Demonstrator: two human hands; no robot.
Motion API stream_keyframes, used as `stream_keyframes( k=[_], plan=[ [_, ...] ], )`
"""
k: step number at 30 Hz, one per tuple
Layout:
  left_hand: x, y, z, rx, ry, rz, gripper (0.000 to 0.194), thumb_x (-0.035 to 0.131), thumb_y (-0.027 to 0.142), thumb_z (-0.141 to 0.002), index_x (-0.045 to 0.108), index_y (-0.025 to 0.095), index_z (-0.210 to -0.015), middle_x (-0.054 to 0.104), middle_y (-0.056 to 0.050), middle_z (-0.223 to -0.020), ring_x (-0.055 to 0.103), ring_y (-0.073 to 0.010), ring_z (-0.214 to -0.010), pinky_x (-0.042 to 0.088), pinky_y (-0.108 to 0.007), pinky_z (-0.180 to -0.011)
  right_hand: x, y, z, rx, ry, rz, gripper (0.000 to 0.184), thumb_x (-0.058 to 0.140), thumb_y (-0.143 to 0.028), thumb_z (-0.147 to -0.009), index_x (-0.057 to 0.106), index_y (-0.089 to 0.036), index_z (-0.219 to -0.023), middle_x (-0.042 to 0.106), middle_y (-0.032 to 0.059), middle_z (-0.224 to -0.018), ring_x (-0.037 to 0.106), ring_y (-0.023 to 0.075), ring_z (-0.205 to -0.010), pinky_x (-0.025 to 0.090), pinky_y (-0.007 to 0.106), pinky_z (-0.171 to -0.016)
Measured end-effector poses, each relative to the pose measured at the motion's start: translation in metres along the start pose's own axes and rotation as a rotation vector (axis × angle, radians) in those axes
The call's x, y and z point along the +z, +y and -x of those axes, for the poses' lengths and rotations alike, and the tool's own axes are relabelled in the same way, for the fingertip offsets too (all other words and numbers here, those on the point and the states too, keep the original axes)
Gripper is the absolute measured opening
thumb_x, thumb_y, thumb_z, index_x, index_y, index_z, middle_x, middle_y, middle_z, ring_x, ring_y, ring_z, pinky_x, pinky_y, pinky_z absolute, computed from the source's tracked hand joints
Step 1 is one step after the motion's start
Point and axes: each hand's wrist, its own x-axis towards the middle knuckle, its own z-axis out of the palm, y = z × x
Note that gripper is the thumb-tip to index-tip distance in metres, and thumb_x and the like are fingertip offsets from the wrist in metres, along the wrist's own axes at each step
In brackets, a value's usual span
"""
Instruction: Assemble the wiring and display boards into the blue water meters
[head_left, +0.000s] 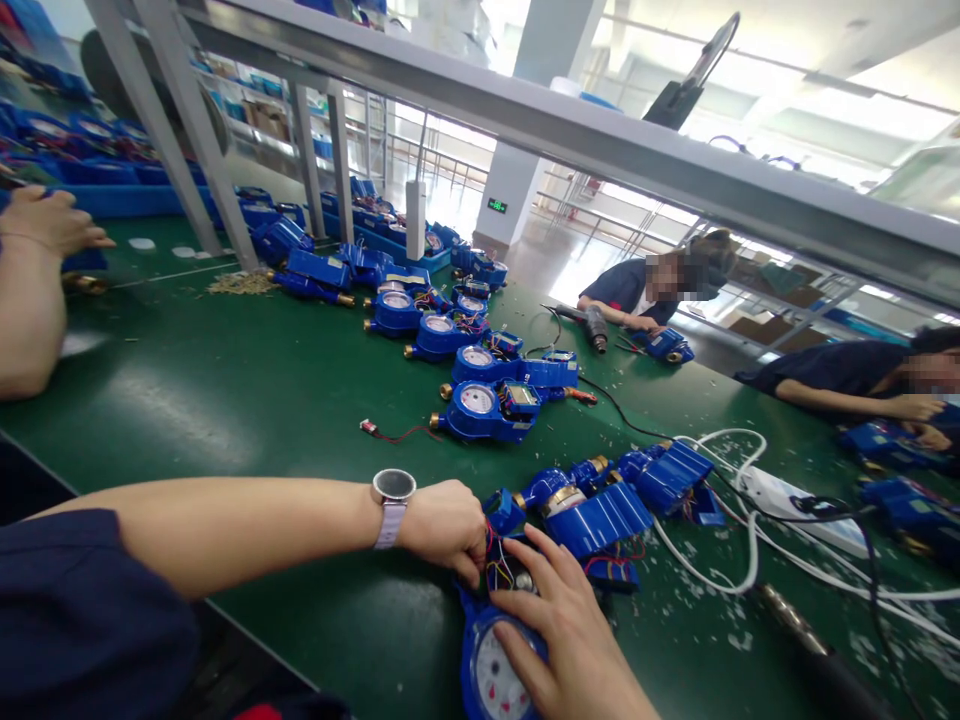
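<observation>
A blue water meter [496, 668] with a round white dial lies at the lower middle, close to me. Its electronics compartment shows thin coloured wires [504, 562]. My left hand [448, 528], a watch [394, 487] on its wrist, reaches in from the left to the far edge of that compartment. The fingers are curled closed there, and what they pinch is hidden. Over the meter's right side lies my right hand [564, 622], gripping it, with the thumb across the dial and the fingers bent over the compartment.
Several blue meters [478, 400] line the green table [225, 420]. Others [600, 518] lie just beyond my hands. A white power strip [806, 510], cables and a soldering iron [795, 620] are at right. A heat gun [592, 325] lies farther back. Co-workers sit left and right. A metal shelf frame [450, 100] crosses overhead.
</observation>
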Motion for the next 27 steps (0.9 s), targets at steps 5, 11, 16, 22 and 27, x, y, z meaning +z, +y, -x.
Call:
stream_keyframes(
  k=[5,11,16,22,27],
  plan=[
    [0.005,0.013,0.015,-0.155,0.075,0.021,0.015,0.075,0.036,-0.078,0.073,0.021,-0.079,0.073,-0.005,-0.079,0.068,-0.0249,-0.077,0.047,-0.03,-0.06,0.0,0.001,-0.002,-0.017,0.033,0.003,0.022,0.061,-0.031,-0.087,0.072,-0.032,-0.106,0.057,0.0073,-0.135,0.047,0.0361,-0.13,0.049,0.066,-0.092],
    [0.025,0.026,0.031,-0.262,0.241,0.288,0.049,0.083,0.032,-0.069,0.06,0.024,-0.111,0.059,-0.004,-0.117,0.061,-0.0224,-0.104,0.051,-0.032,-0.089,0.007,0.018,0.019,0.005,0.14,-0.054,0.02,0.056,-0.027,-0.089,0.072,-0.029,-0.1,0.06,0.0077,-0.13,0.048,0.0323,-0.13,0.055,0.057,-0.09],
    [0.058,0.031,0.02,-0.221,0.516,0.657,0.056,0.082,0.02,-0.07,0.053,0.023,-0.118,0.056,-0.005,-0.123,0.052,-0.0222,-0.116,0.043,-0.037,-0.104,0.005,0.026,0.04,0.075,0.25,-0.074,0.015,0.055,-0.029,-0.091,0.069,-0.025,-0.098,0.061,0.0091,-0.127,0.051,0.0289,-0.126,0.057,0.046,-0.089],
    [0.07,0.04,-0.005,-0.161,0.602,0.688,0.068,0.082,0.021,-0.071,0.046,0.023,-0.129,0.055,-0.007,-0.13,0.049,-0.023,-0.122,0.04,-0.039,-0.108,-0.018,0.028,0.043,-0.153,0.4,0.218,0.035,0.057,-0.013,-0.088,0.058,-0.021,-0.122,0.055,0.0092,-0.136,0.046,0.0211,-0.13,0.031,0.041,-0.114],
    [0.079,0.039,-0.013,-0.171,0.598,0.672,0.074,0.079,0.027,-0.075,0.037,0.023,-0.136,0.051,-0.012,-0.137,0.048,-0.0266,-0.127,0.039,-0.045,-0.11,-0.037,0.035,0.028,-0.335,0.179,0.456,0.037,0.04,-0.006,-0.093,0.06,-0.017,-0.122,0.055,0.0035,-0.138,0.039,0.0204,-0.134,0.001,0.044,-0.121]
  ],
)
